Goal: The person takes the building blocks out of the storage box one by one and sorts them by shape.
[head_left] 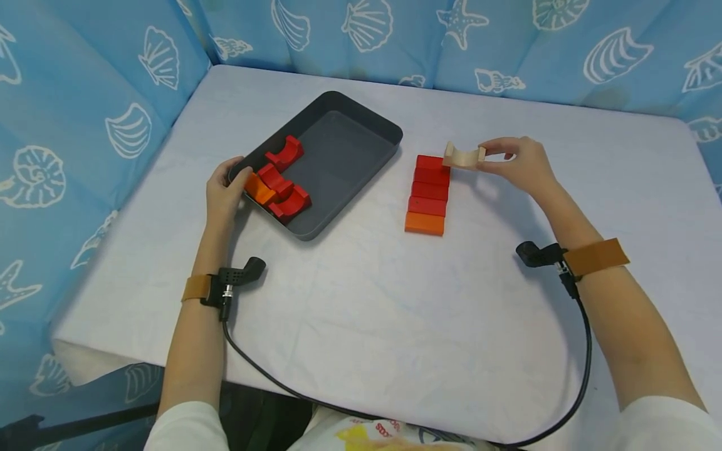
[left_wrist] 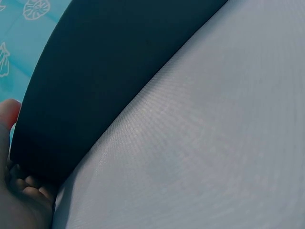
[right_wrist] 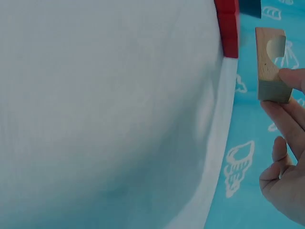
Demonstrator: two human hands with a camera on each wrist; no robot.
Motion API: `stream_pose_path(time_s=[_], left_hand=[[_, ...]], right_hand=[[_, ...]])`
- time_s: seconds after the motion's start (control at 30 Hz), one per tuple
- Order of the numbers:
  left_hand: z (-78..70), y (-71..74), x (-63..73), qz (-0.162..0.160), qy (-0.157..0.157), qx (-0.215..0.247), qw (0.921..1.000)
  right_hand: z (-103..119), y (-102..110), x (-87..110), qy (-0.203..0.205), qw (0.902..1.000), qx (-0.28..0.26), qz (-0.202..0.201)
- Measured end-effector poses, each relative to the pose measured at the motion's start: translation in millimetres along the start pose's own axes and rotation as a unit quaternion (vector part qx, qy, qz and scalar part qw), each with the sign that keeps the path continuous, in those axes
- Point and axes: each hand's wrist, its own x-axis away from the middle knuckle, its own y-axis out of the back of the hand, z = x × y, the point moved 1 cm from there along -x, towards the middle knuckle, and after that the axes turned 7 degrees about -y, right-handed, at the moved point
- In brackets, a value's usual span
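Observation:
My right hand [head_left: 521, 164] pinches a plain wooden arch block [head_left: 464, 156] by one end, its hollow facing up. The block is held beside the far end of a row of red blocks [head_left: 430, 188] that finishes in an orange block [head_left: 424, 223] nearest me. In the right wrist view the wooden block [right_wrist: 269, 64] shows its curved cut-out between thumb and fingers. My left hand [head_left: 224, 188] grips the near left corner of a dark grey tray [head_left: 361, 181], thumb over the rim. Inside that corner lie several red arch blocks [head_left: 286, 152] and an orange one [head_left: 261, 189].
A white cloth [head_left: 350, 326] covers the table. Blue curtains with white shell prints [head_left: 366, 25] hang along the back and left. A black cable [head_left: 586, 351] runs from the wrist cameras across the table's front.

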Motion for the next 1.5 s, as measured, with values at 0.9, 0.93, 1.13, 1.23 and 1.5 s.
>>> stream_pose_path(time_s=[0.9, 0.93, 1.13, 1.23, 1.5], left_hand=[[4.8, -1.2, -0.3, -0.004, -0.010, 0.004, 0.9999], [4.7, -1.3, -0.4, -0.005, -0.010, 0.005, 0.9999], [3.8, -1.6, -0.9, -0.004, -0.004, 0.006, 1.0000], [3.6, -1.4, -1.0, -0.003, -0.003, 0.004, 1.0000], [4.2, -0.9, -1.1, -0.003, -0.006, 0.002, 1.0000]], right_hand=[[-93, -20, -48.7, -0.038, 0.9991, -0.014, 0.016], [-93, -20, -49.0, -0.040, 0.9989, -0.014, 0.018], [-92, -20, -49.2, -0.047, 0.9984, -0.015, 0.028], [-90, -20, -48.1, -0.053, 0.9979, -0.016, 0.032], [-89, -21, -47.2, -0.068, 0.9969, -0.012, 0.038]])
